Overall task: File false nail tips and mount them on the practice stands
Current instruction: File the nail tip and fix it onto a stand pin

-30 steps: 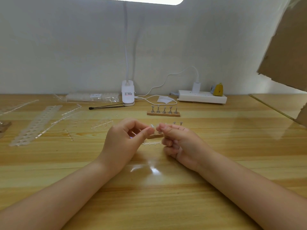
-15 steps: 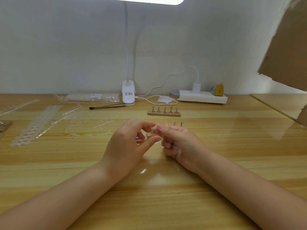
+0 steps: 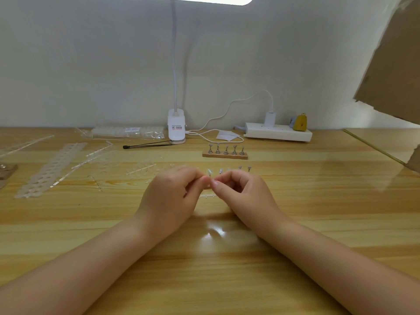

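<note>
Both hands meet fingertip to fingertip mid-table, left hand (image 3: pixel 172 194) and right hand (image 3: pixel 238 192) seemingly pinching something too small to tell, just before the near stand (image 3: pixel 227 172), tips upright

The scene is seen through one wide-angle head view, directed forward and down across a wooden table (image 3: pixel 318 223) toward a pale wall (image 3: pixel 91 64). Both forearms are seen entering from the bottom edge, close to the lens. The far table edge is bowed by the lens. No second view is given.
</note>
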Available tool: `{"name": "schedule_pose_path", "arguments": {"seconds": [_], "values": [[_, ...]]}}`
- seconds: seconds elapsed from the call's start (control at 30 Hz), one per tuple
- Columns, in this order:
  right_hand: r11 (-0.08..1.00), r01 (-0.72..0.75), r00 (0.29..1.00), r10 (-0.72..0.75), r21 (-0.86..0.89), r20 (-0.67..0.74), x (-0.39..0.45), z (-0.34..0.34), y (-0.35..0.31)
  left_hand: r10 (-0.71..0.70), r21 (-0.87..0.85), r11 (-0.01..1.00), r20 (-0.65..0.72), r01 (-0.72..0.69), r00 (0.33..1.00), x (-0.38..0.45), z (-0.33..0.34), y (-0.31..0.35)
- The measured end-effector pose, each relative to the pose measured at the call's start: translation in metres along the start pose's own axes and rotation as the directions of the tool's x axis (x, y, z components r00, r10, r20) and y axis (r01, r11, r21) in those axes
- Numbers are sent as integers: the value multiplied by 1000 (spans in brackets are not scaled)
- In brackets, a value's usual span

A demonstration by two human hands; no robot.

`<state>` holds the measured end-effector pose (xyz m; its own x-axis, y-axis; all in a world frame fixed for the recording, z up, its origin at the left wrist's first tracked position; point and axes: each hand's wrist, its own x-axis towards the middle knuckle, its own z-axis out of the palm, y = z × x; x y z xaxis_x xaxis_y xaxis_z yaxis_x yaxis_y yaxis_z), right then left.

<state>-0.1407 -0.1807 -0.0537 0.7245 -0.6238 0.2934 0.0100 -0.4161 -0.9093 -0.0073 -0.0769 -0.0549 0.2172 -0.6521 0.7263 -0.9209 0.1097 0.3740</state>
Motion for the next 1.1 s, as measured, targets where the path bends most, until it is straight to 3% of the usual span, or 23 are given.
{"name": "schedule_pose_path", "arguments": {"seconds": [0.23, 0.33, 0.4, 0.47, 0.53, 0.63, 0.87, 1.1], "values": [[958, 207, 977, -213, -199, -8, -4, 3, 1, -109, -34, 993, 92, 113, 990, 0, 0, -5], [930, 245, 967, -256, -273, -4, -5, 4, 1, -44, 44, 998, 121, 39, 992, 0, 0, -4], [956, 170, 982, -183, -239, -37, -4, 5, 1, 64, 151, 985, 96, -78, 993, 1, -2, -1], [997, -5, 998, 1, -83, -59, -2, 4, -1, 148, 214, 964, 59, -157, 987, 1, -5, 0], [974, -173, 984, 167, 147, 54, 1, 1, -2, 238, 275, 931, 42, -241, 970, 2, -7, 0], [875, -303, 945, 226, 378, 234, 5, -3, -4, 341, 330, 882, 48, -337, 939, 3, -8, -1], [778, -397, 903, 234, 487, 361, 13, -9, -1, 243, 19, 970, 39, -244, 969, 5, -8, -4], [784, -387, 909, 235, 485, 345, 15, -10, 4, 141, -84, 987, 25, -139, 990, 3, -2, -9]]}}
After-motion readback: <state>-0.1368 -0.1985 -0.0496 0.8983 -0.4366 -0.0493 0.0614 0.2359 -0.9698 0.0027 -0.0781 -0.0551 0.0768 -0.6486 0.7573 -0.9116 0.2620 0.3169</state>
